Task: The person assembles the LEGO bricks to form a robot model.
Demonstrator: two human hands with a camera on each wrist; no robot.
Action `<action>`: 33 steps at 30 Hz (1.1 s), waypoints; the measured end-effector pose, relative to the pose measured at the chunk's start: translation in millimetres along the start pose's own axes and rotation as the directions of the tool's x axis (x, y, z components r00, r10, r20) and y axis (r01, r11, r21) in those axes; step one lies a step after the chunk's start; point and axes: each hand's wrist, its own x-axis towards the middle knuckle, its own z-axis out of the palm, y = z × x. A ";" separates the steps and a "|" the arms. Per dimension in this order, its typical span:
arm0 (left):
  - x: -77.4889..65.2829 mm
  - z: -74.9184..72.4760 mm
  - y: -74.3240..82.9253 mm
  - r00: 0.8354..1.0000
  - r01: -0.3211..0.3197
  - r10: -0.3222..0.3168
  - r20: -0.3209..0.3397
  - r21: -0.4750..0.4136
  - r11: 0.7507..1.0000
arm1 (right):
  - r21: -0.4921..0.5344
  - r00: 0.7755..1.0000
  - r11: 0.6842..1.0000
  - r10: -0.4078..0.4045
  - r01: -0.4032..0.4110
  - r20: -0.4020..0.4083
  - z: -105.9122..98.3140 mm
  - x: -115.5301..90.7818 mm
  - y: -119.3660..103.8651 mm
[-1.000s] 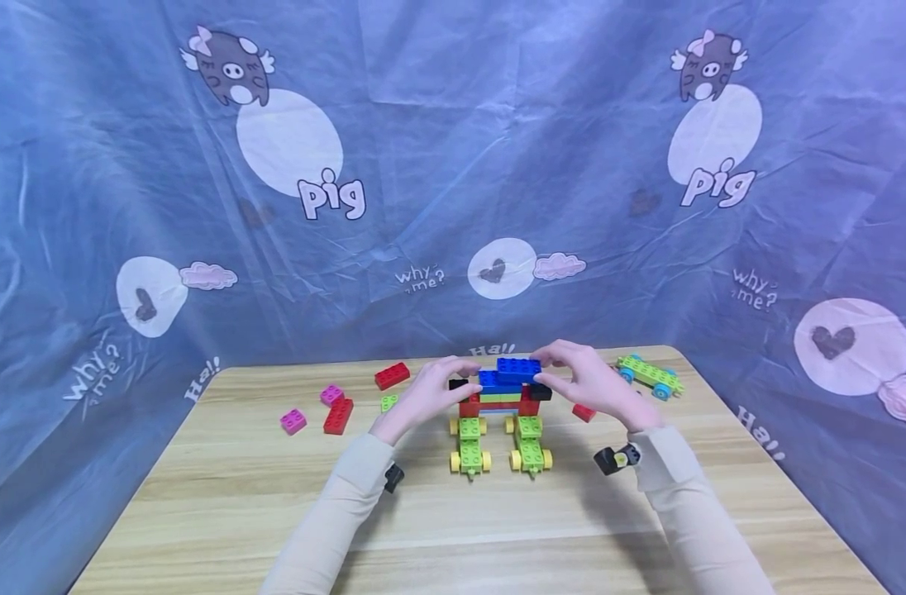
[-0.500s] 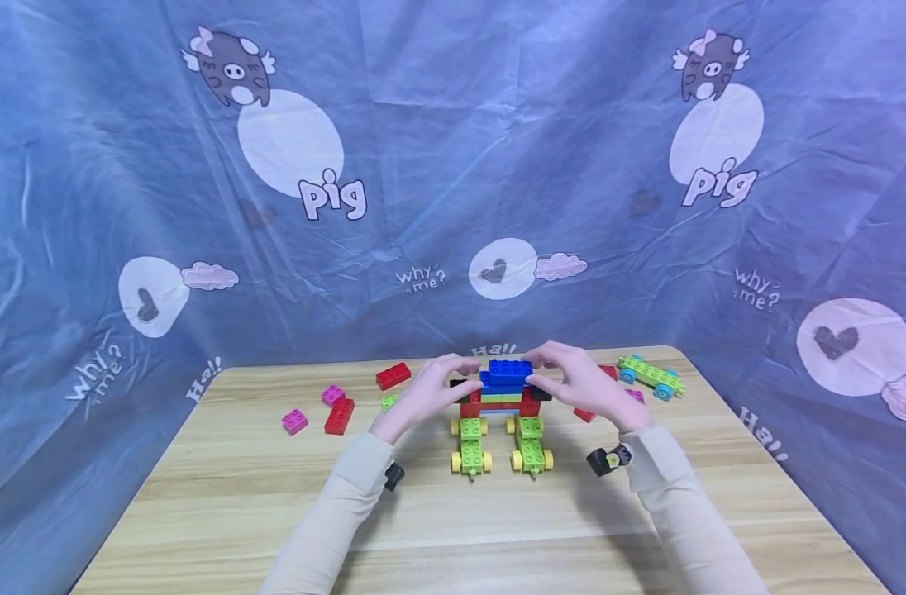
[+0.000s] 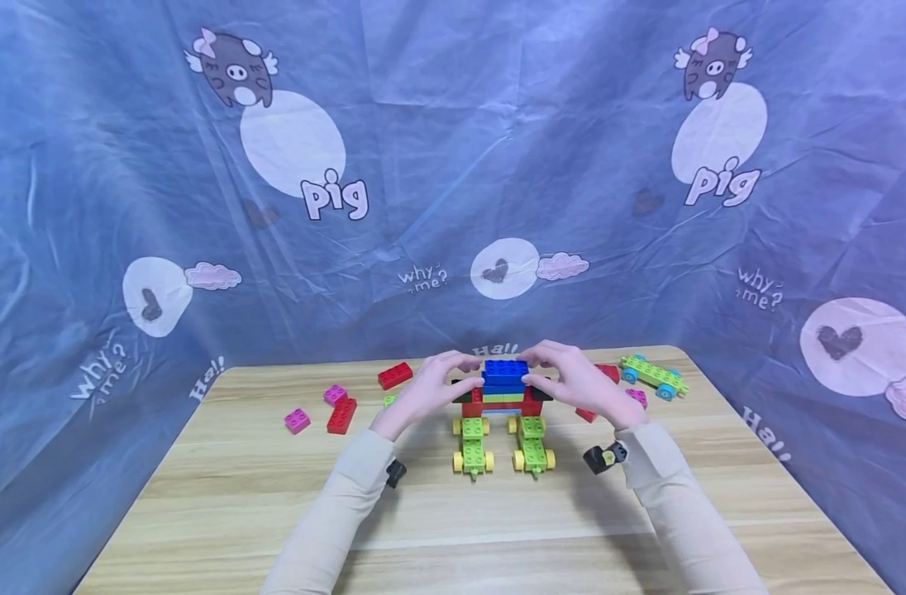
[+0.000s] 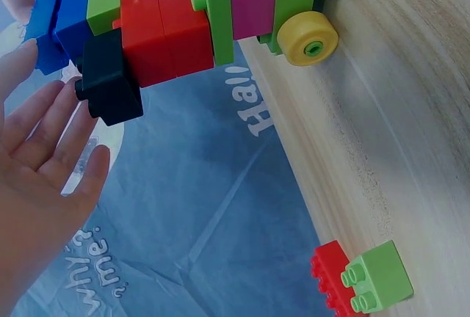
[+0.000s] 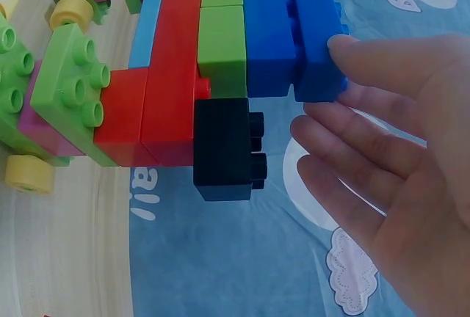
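Between the hands stands a block structure with red bricks (image 5: 172,75), light green bricks (image 5: 222,45) and a lower blue brick (image 5: 266,34). An upper blue brick (image 3: 506,372) lies over the lower one, studs showing in a thin gap between them. My right hand (image 3: 572,378) pinches its right end, thumb in front. At its left end my left hand (image 3: 434,388) pinches with thumb and finger, the other fingers loosely spread. Black bricks stick out on both sides, the left black brick (image 4: 110,78) beneath the left fingers and the right black brick (image 5: 222,148) beneath the right.
Two green wheeled bases (image 3: 473,446) with yellow wheels support the structure. Red bricks (image 3: 341,416) and pink bricks (image 3: 298,421) lie to the left on the wooden table (image 3: 453,537). A green car base with blue wheels (image 3: 654,376) sits at the back right, before the curtain (image 3: 438,149).
The upper blue brick has shifted left and down, from an offset, tilted position to lying in line over the lower blue brick. My right hand moved left with it; the left hand stayed nearly still.
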 end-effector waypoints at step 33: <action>4.3 1.0 0.3 0.999 -0.031 0.031 -0.008 -0.024 0.999 | 0.016 0.999 1.000 0.016 -0.017 0.042 -1.6 4.5 -5.3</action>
